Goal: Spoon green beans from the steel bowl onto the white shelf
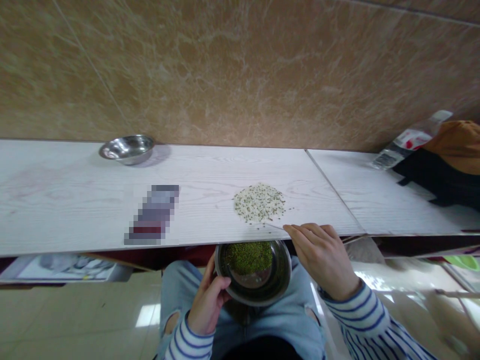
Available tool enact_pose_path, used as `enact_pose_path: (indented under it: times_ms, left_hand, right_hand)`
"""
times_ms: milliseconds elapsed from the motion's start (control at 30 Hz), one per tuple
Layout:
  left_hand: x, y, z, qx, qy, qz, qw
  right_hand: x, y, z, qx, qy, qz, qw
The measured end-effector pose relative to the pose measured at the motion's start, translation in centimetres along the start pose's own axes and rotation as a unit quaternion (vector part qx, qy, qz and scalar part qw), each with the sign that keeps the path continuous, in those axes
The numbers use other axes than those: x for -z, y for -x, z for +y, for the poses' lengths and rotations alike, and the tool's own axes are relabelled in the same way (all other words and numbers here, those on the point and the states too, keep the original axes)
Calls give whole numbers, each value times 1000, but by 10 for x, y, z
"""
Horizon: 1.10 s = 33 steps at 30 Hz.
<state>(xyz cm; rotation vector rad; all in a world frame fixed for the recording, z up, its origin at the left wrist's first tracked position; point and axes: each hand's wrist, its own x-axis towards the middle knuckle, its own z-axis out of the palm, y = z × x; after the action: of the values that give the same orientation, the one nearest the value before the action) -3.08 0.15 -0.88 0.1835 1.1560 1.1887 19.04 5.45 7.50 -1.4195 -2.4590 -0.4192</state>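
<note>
My left hand (212, 302) grips the rim of a steel bowl (280, 290), thumb over the edge, just below the counter's front edge. Green beans (249, 257), looking like mung beans, lie in the bowl toward its counter side. My right hand (324, 255) is closed on a thin, pale stick-like tool (275, 226) at the front of the counter. The tool's tip points left, at the near edge of a round, flat heap of white grains (259, 202), which look like rice, mixed with green beans. A few beans lie loose around the heap.
A second steel bowl (129, 150) stands by the wall at the back left. Nearer lies a pixelated flat object (153, 215). At the right are a clear plastic bottle (408, 142) and a black and orange cloth item (450, 165). An open drawer (120, 272) juts out below left.
</note>
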Motion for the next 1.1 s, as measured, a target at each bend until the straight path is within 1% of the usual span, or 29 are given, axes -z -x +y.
enact_pose_path:
  times_ms: [200, 400, 633, 933, 1100]
  left_hand:
    - [-2, 2, 1, 3, 8, -17, 1000]
    - [-3, 3, 2, -1, 6, -2, 1000]
    - [-2, 3, 4, -3, 8, -10, 1000]
    - [-3, 4, 6, -7, 16, -4, 1000]
    - [0, 3, 4, -4, 14, -9, 1000]
  right_hand:
    - [0, -3, 0, 1, 0, -13, 1000]
    - [0, 0, -3, 11, -6, -16, 1000]
    - [-2, 5, -3, 4, -7, -18, 1000]
    - [-3, -3, -9, 16, -10, -12, 1000]
    - [-6, -12, -7, 10, -3, -18, 1000]
